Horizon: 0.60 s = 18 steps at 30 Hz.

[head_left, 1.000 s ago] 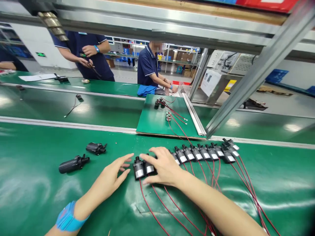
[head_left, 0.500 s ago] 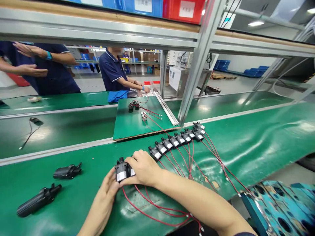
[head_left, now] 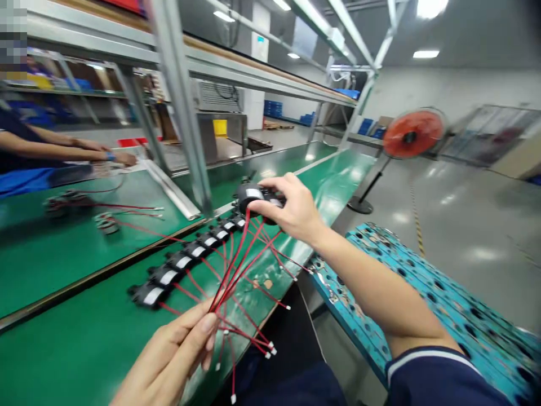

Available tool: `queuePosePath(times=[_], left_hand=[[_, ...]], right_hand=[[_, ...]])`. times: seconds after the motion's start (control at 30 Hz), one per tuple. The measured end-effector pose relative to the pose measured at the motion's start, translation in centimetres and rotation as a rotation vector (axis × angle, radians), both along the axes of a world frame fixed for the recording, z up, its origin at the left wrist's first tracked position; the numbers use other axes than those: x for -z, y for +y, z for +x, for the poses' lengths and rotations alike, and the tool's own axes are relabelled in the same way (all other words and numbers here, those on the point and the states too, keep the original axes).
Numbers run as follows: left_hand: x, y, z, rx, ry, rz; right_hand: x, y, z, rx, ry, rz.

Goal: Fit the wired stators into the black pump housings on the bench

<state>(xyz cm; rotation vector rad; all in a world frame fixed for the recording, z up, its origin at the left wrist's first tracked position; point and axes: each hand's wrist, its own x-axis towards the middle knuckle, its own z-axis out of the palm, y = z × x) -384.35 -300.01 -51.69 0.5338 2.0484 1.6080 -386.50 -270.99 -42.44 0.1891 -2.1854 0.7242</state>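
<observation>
My right hand [head_left: 296,211] grips small black pumps [head_left: 250,194] with white labels, lifted above the far end of the row. How many it holds is partly hidden behind the fingers. Red wires [head_left: 238,264] run down from them toward me. My left hand [head_left: 181,344] pinches these wires together between thumb and fingers, over the bench's near edge. Below lies a slanting row of similar pumps [head_left: 182,263] on the green bench top [head_left: 88,344]. Their red leads fan out to the right, with white connectors [head_left: 270,348] hanging near the edge.
A raised green board [head_left: 139,242] with several small motors [head_left: 107,223] lies to the left. A metal post [head_left: 181,113] rises behind the row. On the right are a turquoise perforated rack [head_left: 406,299] and an orange fan [head_left: 412,135]. A co-worker's arms [head_left: 63,146] reach in at far left.
The view has swung right. My right hand has lifted pumps from the near left to the row's far end. My left hand has moved from the pumps' side to pinching their wires.
</observation>
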Motion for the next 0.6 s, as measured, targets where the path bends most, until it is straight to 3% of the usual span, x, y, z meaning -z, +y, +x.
queuePosePath(times=[0.07,0.17,0.23,0.3,0.43,0.5,0.6], left_hand=[[0.0,2.8,0.4,0.125,0.003,-0.025],[0.9,8.7,2.2,0.375,-0.111,-0.017],[2.6,13.0,4.1,0.503,-0.225,-0.034],[5.2,17.1,6.0,0.559,-0.374,-0.011],[11.1,23.3,8.6,0.463,-0.706,0.083],[13.2,25.3,9.0,0.374,-0.806,0.097],[14.7,27.3,8.8,0.271,-0.863,0.131]], right_hand=[[1.2,6.5,3.8,0.164,-0.079,-0.06],[5.1,14.3,10.3,0.385,-0.326,-0.214],[8.8,17.7,14.1,0.455,-0.567,-0.378],[12.8,20.1,16.8,0.495,-0.714,-0.492],[19.7,23.2,18.4,0.555,-0.882,-0.665],[21.9,24.7,17.6,0.561,-0.94,-0.735],[23.6,26.9,15.5,0.554,-1.006,-0.798]])
